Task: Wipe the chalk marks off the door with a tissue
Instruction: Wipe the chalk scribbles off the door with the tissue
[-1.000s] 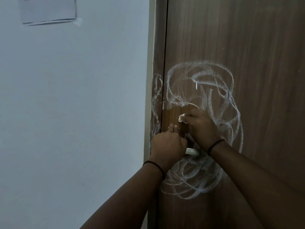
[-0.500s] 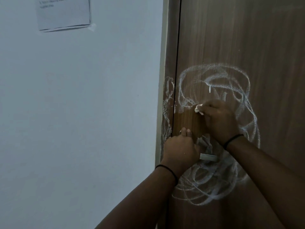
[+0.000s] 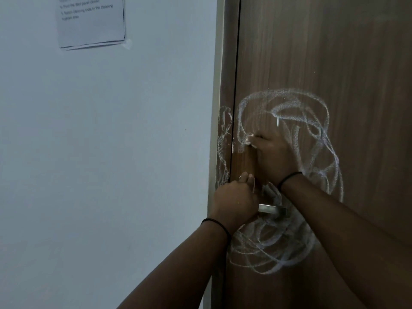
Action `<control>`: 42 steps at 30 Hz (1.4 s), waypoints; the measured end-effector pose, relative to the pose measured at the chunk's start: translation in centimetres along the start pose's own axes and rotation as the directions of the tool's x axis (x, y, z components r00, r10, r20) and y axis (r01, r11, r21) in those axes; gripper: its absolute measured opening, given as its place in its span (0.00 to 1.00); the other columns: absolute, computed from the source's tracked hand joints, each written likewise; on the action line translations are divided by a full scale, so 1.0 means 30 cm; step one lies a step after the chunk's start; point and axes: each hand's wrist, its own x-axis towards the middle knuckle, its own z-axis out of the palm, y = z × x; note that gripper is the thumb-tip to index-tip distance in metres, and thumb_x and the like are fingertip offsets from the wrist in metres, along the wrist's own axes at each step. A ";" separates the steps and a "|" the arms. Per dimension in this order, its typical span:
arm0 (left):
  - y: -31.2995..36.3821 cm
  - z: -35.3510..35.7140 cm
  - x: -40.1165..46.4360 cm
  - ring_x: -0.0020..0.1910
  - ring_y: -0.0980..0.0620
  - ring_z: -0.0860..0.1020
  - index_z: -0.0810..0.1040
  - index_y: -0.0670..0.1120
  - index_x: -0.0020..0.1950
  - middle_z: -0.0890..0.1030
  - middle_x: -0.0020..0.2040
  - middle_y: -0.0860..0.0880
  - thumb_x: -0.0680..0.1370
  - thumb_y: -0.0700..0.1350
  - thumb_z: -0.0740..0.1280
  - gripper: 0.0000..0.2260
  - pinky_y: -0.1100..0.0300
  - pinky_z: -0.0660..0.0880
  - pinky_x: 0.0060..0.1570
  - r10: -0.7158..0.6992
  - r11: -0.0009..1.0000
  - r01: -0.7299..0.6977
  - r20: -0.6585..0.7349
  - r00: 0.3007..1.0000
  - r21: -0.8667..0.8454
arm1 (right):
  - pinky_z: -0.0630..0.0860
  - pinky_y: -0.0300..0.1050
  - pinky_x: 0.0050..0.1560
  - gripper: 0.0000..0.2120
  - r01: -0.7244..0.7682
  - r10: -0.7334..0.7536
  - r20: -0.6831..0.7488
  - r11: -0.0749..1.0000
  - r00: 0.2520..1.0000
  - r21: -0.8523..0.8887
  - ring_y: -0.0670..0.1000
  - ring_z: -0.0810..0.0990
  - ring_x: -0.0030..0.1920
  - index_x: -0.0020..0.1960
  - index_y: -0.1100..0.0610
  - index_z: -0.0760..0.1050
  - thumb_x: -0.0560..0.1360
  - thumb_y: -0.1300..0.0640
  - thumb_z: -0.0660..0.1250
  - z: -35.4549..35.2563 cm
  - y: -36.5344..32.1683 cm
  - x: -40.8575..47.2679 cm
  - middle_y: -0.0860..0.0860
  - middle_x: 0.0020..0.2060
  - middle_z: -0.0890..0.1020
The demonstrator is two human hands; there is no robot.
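A brown wooden door [image 3: 334, 52] carries looping white chalk marks [image 3: 312, 121] around its metal handle [image 3: 273, 208], with more chalk on the door frame [image 3: 224, 139]. My right hand [image 3: 273, 155] presses a small white tissue [image 3: 249, 140] against the door at the left side of the scribble; only a bit of tissue shows past my fingers. A patch of bare wood lies just below that hand. My left hand [image 3: 234, 201] grips the handle at its left end, fingers curled round it.
A pale wall [image 3: 100, 152] fills the left half of the view. A printed paper notice [image 3: 91, 21] is taped to it at the top. More chalk loops [image 3: 267, 246] sit below the handle.
My right hand has slid the tissue up the door, from just above the handle to the scribble's left loop. My left hand has stayed on the handle.
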 end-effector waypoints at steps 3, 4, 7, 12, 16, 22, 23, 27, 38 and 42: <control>-0.004 0.005 0.001 0.51 0.43 0.81 0.64 0.50 0.77 0.67 0.77 0.50 0.81 0.51 0.56 0.24 0.54 0.76 0.43 0.009 1.000 -0.009 -0.011 1.000 0.008 | 0.79 0.53 0.47 0.06 0.181 -0.184 0.136 0.983 0.973 0.036 0.59 0.80 0.50 0.50 0.63 0.84 0.73 0.65 0.73 0.015 -0.008 -0.026 0.58 0.47 0.83; -0.007 0.004 0.000 0.50 0.43 0.81 0.64 0.50 0.77 0.67 0.77 0.50 0.81 0.51 0.56 0.23 0.54 0.76 0.43 0.010 1.000 -0.010 -0.008 1.000 0.003 | 0.79 0.52 0.46 0.06 0.194 -0.197 0.135 0.980 0.971 0.038 0.60 0.80 0.50 0.49 0.63 0.84 0.72 0.64 0.74 0.012 0.004 -0.042 0.58 0.46 0.83; -0.014 0.011 -0.006 0.52 0.45 0.81 0.63 0.51 0.78 0.67 0.76 0.51 0.81 0.51 0.57 0.24 0.55 0.77 0.43 0.012 1.000 -0.012 0.003 1.000 -0.008 | 0.79 0.53 0.46 0.06 0.108 -0.111 0.045 0.992 0.993 0.063 0.60 0.80 0.50 0.47 0.61 0.84 0.71 0.66 0.73 0.008 0.036 -0.036 0.57 0.47 0.84; -0.007 0.003 -0.012 0.43 0.42 0.81 0.66 0.50 0.76 0.78 0.65 0.48 0.80 0.48 0.61 0.24 0.57 0.70 0.33 -0.001 1.000 0.001 -0.030 1.000 -0.015 | 0.78 0.52 0.47 0.05 0.171 -0.182 0.124 0.980 0.975 0.098 0.58 0.79 0.49 0.47 0.59 0.85 0.74 0.64 0.71 0.050 -0.026 0.027 0.55 0.45 0.84; -0.011 -0.002 -0.016 0.41 0.41 0.80 0.65 0.50 0.77 0.78 0.64 0.46 0.79 0.46 0.60 0.25 0.56 0.70 0.33 0.020 1.000 -0.021 -0.026 0.999 -0.023 | 0.79 0.55 0.48 0.04 0.259 -0.281 0.175 0.956 0.944 0.135 0.59 0.81 0.50 0.45 0.60 0.86 0.72 0.65 0.73 0.046 -0.007 0.006 0.56 0.45 0.85; -0.019 0.005 -0.010 0.44 0.41 0.80 0.63 0.51 0.78 0.75 0.70 0.48 0.79 0.47 0.60 0.26 0.56 0.72 0.35 0.000 1.000 0.000 0.011 1.000 0.012 | 0.75 0.47 0.46 0.06 0.150 -0.162 0.132 0.984 0.978 0.093 0.60 0.80 0.50 0.48 0.60 0.85 0.73 0.66 0.70 0.042 -0.076 0.073 0.57 0.47 0.84; -0.019 0.005 -0.012 0.43 0.41 0.80 0.62 0.52 0.78 0.78 0.65 0.47 0.78 0.46 0.60 0.27 0.56 0.71 0.34 -0.008 1.000 0.008 0.010 1.000 0.015 | 0.75 0.48 0.47 0.06 0.209 -0.222 0.176 0.974 0.959 0.089 0.59 0.79 0.51 0.48 0.60 0.85 0.74 0.65 0.71 0.041 -0.079 0.058 0.57 0.48 0.84; -0.013 0.008 -0.004 0.48 0.42 0.80 0.62 0.52 0.78 0.70 0.74 0.51 0.79 0.47 0.59 0.26 0.55 0.73 0.38 -0.001 0.999 0.000 0.020 1.000 0.033 | 0.78 0.53 0.49 0.05 0.225 -0.241 0.190 0.969 0.952 0.102 0.60 0.80 0.51 0.48 0.60 0.85 0.73 0.65 0.72 0.006 -0.008 0.023 0.57 0.48 0.84; 0.003 0.002 0.010 0.50 0.45 0.80 0.63 0.51 0.78 0.68 0.76 0.49 0.80 0.47 0.59 0.25 0.57 0.69 0.38 -0.024 0.995 0.020 0.045 0.999 0.098 | 0.80 0.54 0.54 0.14 0.265 -0.256 0.179 0.964 0.950 -0.025 0.62 0.79 0.58 0.60 0.66 0.80 0.74 0.67 0.71 -0.055 0.022 -0.069 0.61 0.58 0.81; 0.018 -0.010 0.016 0.54 0.45 0.80 0.67 0.49 0.76 0.73 0.72 0.49 0.81 0.48 0.58 0.22 0.56 0.72 0.41 -0.019 0.996 0.016 0.040 0.999 0.084 | 0.78 0.56 0.49 0.07 0.156 -0.150 0.085 0.985 0.985 -0.076 0.63 0.79 0.53 0.52 0.63 0.82 0.74 0.65 0.69 -0.117 0.104 -0.060 0.60 0.52 0.82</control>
